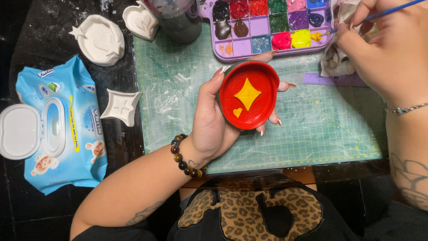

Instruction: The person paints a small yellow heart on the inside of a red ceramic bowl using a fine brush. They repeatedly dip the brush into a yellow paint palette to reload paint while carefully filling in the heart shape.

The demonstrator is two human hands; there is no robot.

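Nearest the camera, below the near edge of the green cutting mat (187, 89), sits a leopard-print lap. Over the middle of the mat the left hand (214, 120) cradles a round red dish (248, 94), fingers curled loosely up around its rim so that the painted inside faces upward and the wet surface stays clear of skin; a yellow four-point star and a small yellow heart show in its bowl. A dark beaded bracelet (185, 156) rings that wrist. Off the mat's left edge lie a blue pack of wet wipes (76, 129) with its white lid flipped open, seemingly kept handy for cleaning up, and, just beside the mat, an unpainted white star-shaped dish (121, 107). At the mat's right side the right hand (388, 53) pinches a thin blue-handled brush (374, 16) between closed fingertips, pen-fashion, its bristles touching the yellow paint at the edge of the purple paint palette (272, 27), which lies across the mat's far edge within easy reach. A crumpled, paint-smeared cloth (334, 62) rests under that hand, next to a purple ruler (330, 79). Beyond the mat's far left corner sit two more bare white dishes, one round (100, 39) and one heart-shaped (140, 20), set aside, and a dark water jar (178, 20) stands beside the palette.
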